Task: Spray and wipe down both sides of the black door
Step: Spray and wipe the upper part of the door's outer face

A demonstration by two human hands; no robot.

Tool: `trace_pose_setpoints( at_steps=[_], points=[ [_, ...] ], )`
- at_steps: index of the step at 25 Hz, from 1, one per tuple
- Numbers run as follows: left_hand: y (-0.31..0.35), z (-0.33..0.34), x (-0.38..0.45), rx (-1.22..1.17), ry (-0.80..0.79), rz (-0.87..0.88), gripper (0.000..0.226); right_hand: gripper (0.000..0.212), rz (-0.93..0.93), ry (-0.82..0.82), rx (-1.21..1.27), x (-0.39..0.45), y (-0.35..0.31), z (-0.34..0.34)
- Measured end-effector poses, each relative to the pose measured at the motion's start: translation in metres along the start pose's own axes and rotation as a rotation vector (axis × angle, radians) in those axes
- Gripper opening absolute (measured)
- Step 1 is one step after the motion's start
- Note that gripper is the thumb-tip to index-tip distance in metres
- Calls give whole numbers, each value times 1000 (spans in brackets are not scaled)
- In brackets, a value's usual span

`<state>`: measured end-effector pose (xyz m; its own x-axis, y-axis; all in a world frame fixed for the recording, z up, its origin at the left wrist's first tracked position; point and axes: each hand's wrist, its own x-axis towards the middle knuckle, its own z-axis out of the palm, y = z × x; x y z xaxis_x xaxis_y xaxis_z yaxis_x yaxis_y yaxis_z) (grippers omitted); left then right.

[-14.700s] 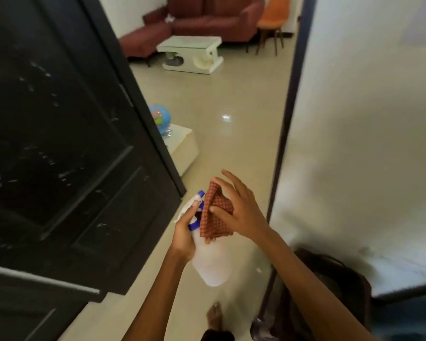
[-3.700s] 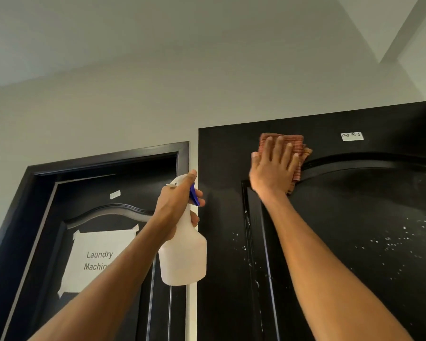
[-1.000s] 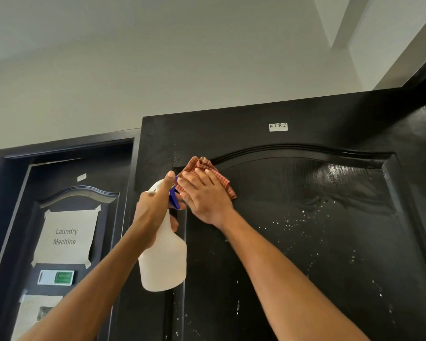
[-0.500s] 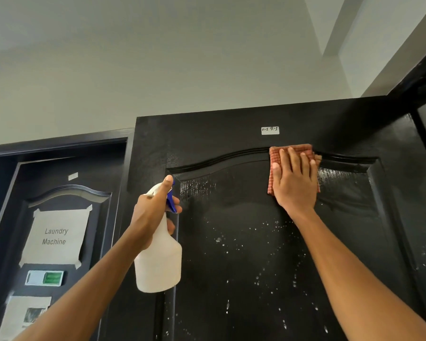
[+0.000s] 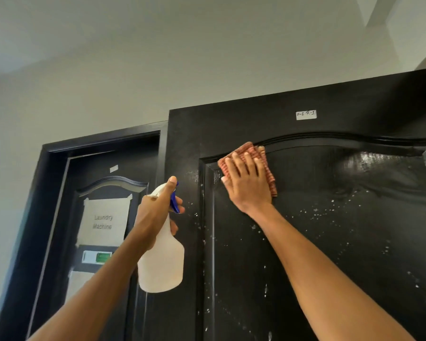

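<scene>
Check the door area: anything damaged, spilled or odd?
Nothing damaged. White spray droplets fleck the black door below the cloth, expected mid-wipe. The Laundry Machine sign looks roughly taped.

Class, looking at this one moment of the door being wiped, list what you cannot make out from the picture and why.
- Head view: lower half of the black door, cut off by the bottom edge.
- Spray bottle nozzle, covered by the left hand.
- Most of the cloth, under the right hand.
- Small white label: writing too small to read surely.
- The door's other side: unseen.
</scene>
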<state>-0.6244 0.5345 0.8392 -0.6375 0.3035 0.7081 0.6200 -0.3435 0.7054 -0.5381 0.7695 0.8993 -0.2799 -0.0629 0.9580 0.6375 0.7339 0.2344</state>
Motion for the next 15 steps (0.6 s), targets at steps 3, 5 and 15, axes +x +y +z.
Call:
trace_pose_setpoints(
  at_steps=[3,5,15],
  points=[
    [-15,-3,-11,-14,16,-69,46,65,-151,-74,21,-3,-45,17],
    [-23,-1,-19,-17,24,-109,47,67,-203,-112,5,-9,-57,23],
    [-22,-8,-42,23,8,-133,56,62,-635,-290,1,-147,-34,29]
  ],
)
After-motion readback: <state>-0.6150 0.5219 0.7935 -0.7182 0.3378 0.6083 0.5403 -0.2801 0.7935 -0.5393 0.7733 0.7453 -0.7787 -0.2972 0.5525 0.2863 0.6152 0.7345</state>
